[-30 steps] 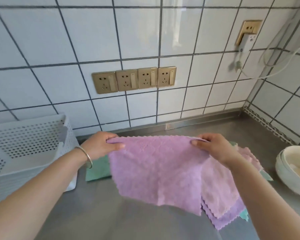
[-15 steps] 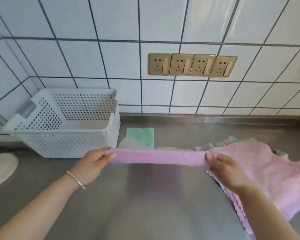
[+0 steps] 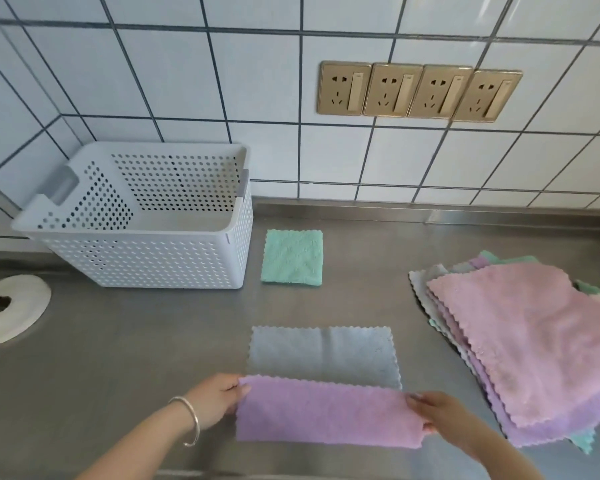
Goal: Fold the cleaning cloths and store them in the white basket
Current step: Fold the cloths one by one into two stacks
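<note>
A purple cleaning cloth (image 3: 326, 410) is stretched as a long strip low over the steel counter, near the front edge. My left hand (image 3: 215, 400) pinches its left end and my right hand (image 3: 437, 417) pinches its right end. Just beyond the strip a grey scalloped sheet (image 3: 323, 355) lies flat; I cannot tell whether it is part of the same cloth. The white perforated basket (image 3: 146, 258) stands at the back left with nothing visible inside. A folded green cloth (image 3: 291, 257) lies right of the basket. A pile of unfolded pink, purple and green cloths (image 3: 527, 341) sits on the right.
A white round object with a dark hole (image 3: 11, 310) rests on the counter at the far left. Gold wall sockets (image 3: 416, 91) are set in the tiled wall behind. Bare steel counter (image 3: 153, 341) lies between the basket and my hands.
The purple cloth, held up in the air a second ago, has come down to the counter in front of me as a narrow strip. My view has turned left and down, and the basket is now in full view.
</note>
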